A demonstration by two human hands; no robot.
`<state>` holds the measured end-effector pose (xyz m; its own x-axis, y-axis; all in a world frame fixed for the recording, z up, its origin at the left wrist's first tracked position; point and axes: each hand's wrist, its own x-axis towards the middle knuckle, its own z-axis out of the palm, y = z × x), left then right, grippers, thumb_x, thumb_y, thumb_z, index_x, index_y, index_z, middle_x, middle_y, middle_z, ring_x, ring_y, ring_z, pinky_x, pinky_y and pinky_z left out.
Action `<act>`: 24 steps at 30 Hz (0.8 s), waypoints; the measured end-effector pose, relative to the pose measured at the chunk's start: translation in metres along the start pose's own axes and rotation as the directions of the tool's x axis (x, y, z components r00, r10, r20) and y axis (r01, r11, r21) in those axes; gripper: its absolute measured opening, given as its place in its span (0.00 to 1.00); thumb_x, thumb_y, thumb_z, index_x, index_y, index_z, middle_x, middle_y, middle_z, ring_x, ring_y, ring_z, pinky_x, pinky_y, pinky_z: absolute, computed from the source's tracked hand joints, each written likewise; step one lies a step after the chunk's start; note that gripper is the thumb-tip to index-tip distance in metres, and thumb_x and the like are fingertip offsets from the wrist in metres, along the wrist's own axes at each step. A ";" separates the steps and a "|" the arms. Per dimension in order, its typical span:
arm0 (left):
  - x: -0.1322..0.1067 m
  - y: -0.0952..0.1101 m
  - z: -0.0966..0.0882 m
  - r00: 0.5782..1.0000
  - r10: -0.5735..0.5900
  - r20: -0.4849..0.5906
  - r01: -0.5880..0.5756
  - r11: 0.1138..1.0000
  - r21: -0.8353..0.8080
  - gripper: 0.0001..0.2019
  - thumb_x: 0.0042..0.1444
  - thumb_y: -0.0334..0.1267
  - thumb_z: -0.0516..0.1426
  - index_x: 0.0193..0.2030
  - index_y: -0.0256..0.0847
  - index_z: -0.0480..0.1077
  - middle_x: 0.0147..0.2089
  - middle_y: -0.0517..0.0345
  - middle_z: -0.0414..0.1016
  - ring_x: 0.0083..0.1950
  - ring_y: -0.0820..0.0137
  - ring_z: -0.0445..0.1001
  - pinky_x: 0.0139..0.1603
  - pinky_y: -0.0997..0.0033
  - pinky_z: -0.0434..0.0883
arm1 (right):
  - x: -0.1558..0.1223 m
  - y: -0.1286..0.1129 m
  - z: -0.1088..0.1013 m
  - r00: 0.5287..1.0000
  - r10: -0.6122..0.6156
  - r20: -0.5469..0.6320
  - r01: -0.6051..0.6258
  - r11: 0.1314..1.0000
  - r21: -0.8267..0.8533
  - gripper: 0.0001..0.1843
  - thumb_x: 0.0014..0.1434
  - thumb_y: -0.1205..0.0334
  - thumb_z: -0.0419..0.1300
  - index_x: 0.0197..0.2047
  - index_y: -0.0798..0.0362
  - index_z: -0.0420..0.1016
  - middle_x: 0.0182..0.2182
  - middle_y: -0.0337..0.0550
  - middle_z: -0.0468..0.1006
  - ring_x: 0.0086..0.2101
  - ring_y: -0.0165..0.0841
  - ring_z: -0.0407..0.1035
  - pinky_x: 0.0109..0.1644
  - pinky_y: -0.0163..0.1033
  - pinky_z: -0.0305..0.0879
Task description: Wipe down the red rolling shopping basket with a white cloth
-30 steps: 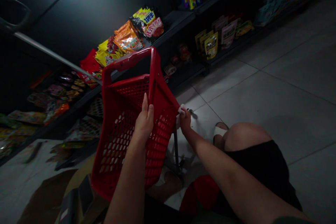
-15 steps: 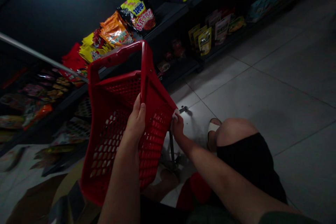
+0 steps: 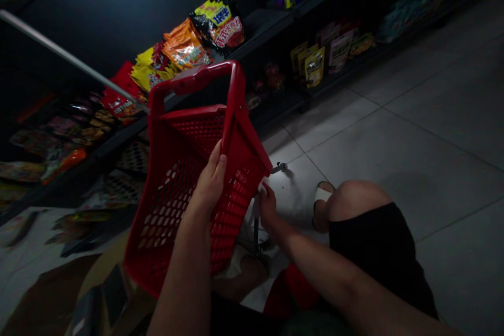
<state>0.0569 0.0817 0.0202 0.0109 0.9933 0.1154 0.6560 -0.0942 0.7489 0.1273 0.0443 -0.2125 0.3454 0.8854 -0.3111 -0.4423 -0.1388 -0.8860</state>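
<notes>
My left hand (image 3: 208, 184) grips the upright side of a red plastic shopping basket (image 3: 173, 205), with its fingers wrapped around the rim. The basket hangs tilted in front of me, its mesh wall facing up and its red handle (image 3: 197, 77) toward the shelves. My right hand (image 3: 268, 207) pinches a small white piece (image 3: 262, 186) at the basket's lower corner. Just beyond that corner, a small metal clip (image 3: 279, 168) sits at the end of a thin dark rod (image 3: 255, 226). The rod's lower end is hidden among objects on the floor.
Black shelves (image 3: 268, 37) with bright snack bags (image 3: 185, 47) run along the left and back. Grey floor tiles (image 3: 394, 168) spread to the right. A bare knee (image 3: 356, 202), black shorts (image 3: 374, 252) and a white sandal (image 3: 323, 195) lie right of the basket. Cardboard (image 3: 51, 294) lies lower left.
My right hand has slid lower along the basket's edge. The basket has swung slightly, and the view has shifted a little.
</notes>
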 end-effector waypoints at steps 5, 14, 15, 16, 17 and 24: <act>0.001 -0.004 -0.005 1.000 0.004 0.013 -0.004 1.000 -0.002 0.29 0.68 0.53 0.45 0.72 0.45 0.55 0.74 0.55 0.57 0.74 0.67 0.55 0.74 0.64 0.52 | -0.033 -0.071 0.025 0.984 -0.161 0.083 0.165 0.985 -0.050 0.22 0.60 0.62 0.51 0.55 0.51 0.75 0.56 0.47 0.74 0.56 0.37 0.68 0.61 0.47 0.65; -0.015 -0.007 -0.012 0.998 0.007 0.055 0.001 0.988 -0.157 0.31 0.67 0.54 0.42 0.65 0.34 0.66 0.65 0.48 0.71 0.69 0.61 0.65 0.71 0.59 0.59 | 0.000 -0.171 0.042 0.442 -0.727 0.525 0.869 0.492 -0.050 0.15 0.64 0.65 0.56 0.47 0.38 0.80 0.58 0.36 0.72 0.58 0.37 0.63 0.66 0.47 0.58; -0.016 -0.007 -0.012 0.998 0.011 0.062 -0.002 0.988 -0.154 0.31 0.67 0.55 0.42 0.64 0.34 0.67 0.65 0.47 0.71 0.68 0.61 0.65 0.71 0.59 0.58 | 0.008 -0.165 0.033 0.456 -0.716 0.528 0.863 0.502 -0.065 0.14 0.63 0.65 0.57 0.45 0.39 0.80 0.58 0.37 0.72 0.58 0.38 0.63 0.65 0.47 0.59; -0.017 -0.007 -0.014 0.997 0.008 0.074 0.003 0.989 -0.149 0.32 0.67 0.55 0.42 0.63 0.33 0.67 0.64 0.46 0.72 0.68 0.61 0.66 0.72 0.59 0.58 | 0.015 -0.161 0.023 0.493 -0.706 0.508 0.846 0.526 -0.088 0.13 0.62 0.65 0.57 0.44 0.41 0.81 0.57 0.39 0.71 0.57 0.39 0.63 0.64 0.48 0.60; -0.018 -0.007 -0.015 0.997 -0.002 0.083 0.014 0.989 -0.145 0.32 0.67 0.56 0.42 0.63 0.33 0.68 0.64 0.46 0.72 0.68 0.62 0.66 0.72 0.59 0.57 | 0.021 -0.162 0.015 0.540 -0.700 0.467 0.822 0.557 -0.115 0.13 0.61 0.66 0.57 0.44 0.44 0.81 0.56 0.42 0.70 0.57 0.40 0.63 0.64 0.49 0.60; -0.024 0.002 -0.020 0.991 0.013 0.134 0.003 0.993 -0.121 0.31 0.66 0.58 0.44 0.61 0.37 0.70 0.63 0.50 0.73 0.67 0.63 0.68 0.72 0.60 0.58 | 0.034 -0.244 0.032 0.533 -0.797 0.283 0.844 0.523 -0.118 0.21 0.60 0.68 0.53 0.52 0.43 0.78 0.58 0.44 0.64 0.60 0.41 0.58 0.68 0.52 0.53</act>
<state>0.0425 0.0560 0.0322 0.1209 0.9920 0.0366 0.5601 -0.0986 0.8225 0.2203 0.1225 0.0039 0.3029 0.7082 0.6377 0.1583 0.6225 -0.7664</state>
